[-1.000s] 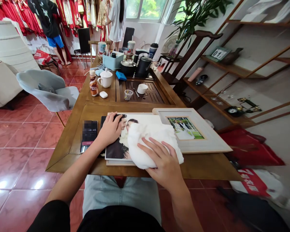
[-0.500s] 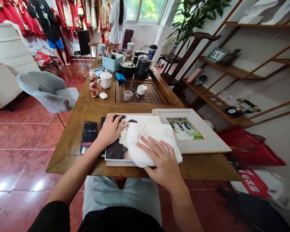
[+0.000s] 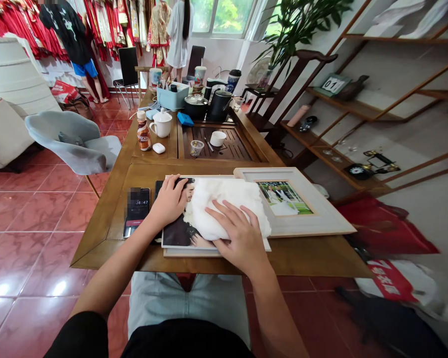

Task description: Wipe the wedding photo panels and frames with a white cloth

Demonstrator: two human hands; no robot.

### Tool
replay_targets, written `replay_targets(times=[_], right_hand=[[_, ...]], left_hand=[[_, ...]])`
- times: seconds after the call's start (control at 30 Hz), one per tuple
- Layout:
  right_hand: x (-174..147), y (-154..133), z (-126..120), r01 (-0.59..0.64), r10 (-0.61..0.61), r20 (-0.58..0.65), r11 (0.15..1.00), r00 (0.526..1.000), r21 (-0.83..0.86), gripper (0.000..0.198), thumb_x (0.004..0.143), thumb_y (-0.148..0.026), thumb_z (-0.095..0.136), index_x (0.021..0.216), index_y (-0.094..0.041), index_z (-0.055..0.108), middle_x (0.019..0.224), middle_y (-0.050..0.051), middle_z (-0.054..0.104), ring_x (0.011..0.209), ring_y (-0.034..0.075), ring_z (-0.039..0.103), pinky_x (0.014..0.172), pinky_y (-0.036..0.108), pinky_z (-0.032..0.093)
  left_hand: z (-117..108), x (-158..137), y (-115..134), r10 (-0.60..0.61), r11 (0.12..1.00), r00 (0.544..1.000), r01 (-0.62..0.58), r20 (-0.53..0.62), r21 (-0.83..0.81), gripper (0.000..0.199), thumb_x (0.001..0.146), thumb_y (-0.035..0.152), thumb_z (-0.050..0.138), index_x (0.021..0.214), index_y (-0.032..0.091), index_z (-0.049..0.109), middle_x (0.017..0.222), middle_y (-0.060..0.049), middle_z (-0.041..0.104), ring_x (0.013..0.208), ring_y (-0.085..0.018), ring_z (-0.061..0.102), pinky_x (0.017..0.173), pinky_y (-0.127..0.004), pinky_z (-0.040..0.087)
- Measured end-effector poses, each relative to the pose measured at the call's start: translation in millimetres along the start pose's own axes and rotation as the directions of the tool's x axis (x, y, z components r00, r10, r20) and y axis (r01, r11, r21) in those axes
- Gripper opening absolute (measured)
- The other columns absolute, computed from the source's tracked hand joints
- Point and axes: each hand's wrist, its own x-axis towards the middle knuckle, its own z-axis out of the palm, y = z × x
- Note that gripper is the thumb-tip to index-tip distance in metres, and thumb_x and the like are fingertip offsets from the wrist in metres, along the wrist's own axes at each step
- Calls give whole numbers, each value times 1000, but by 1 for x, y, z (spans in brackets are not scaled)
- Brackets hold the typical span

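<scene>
A large photo panel (image 3: 177,229) of a couple lies flat near the front edge of the table. My left hand (image 3: 170,199) rests on its upper left part, fingers spread and holding nothing. Under my right hand (image 3: 241,233) is a white fluffy cloth (image 3: 224,196), pressed flat against the photo with the fingers stretched out over it. The cloth hides much of the picture, including one of the faces. Partly beneath the panel's right side, a white picture frame (image 3: 332,219) with a smaller outdoor photo (image 3: 286,198) lies on the table.
A phone (image 3: 137,211) lies left of the panel on the wooden table (image 3: 104,228). Farther back stand a bottle (image 3: 144,132), a lidded white mug (image 3: 161,123), a small white cup (image 3: 218,138) and a black kettle (image 3: 219,105). Two people are by the clothes rack.
My right hand has slid the white cloth up and to the left across the photo, covering the second face. My left hand has stayed in place.
</scene>
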Motion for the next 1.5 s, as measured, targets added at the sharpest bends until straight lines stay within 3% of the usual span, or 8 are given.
replay_targets(times=[0.33, 0.77, 1.17, 1.5], right_hand=[[-32, -18, -11, 9, -9, -27, 1000, 1000, 13, 54, 85, -19, 53, 138, -29, 59, 147, 3, 61, 137, 28, 53, 117, 49, 28], [8, -8, 4, -53, 53, -18, 998, 998, -17, 48, 89, -25, 57, 137, -27, 60, 148, 5, 60, 137, 29, 52, 115, 51, 29], [-27, -23, -6, -39, 36, -66, 998, 997, -46, 49, 88, -22, 56, 137, -26, 61, 147, 5, 62, 135, 29, 55, 116, 49, 29], [2, 4, 3, -46, 44, -41, 998, 998, -49, 51, 87, -24, 58, 137, -27, 60, 147, 4, 61, 137, 28, 54, 115, 49, 29]], left_hand=[[0, 1, 0, 6, 1000, 1000, -6, 0, 8, 39, 103, 24, 41, 138, 14, 55, 147, -19, 50, 145, -32, 40, 123, -56, 33], [1, 0, -2, -4, 1000, 1000, 4, 3, -5, 39, 103, 24, 42, 138, 16, 55, 149, -17, 49, 147, -32, 38, 124, -54, 33], [1, 1, -3, 24, 1000, 1000, -24, -5, -6, 39, 103, 25, 40, 138, 16, 54, 149, -18, 49, 147, -32, 38, 123, -57, 33], [0, 1, -1, 15, 1000, 1000, -15, 10, 9, 40, 103, 24, 40, 138, 13, 54, 148, -19, 49, 146, -32, 37, 124, -55, 32]])
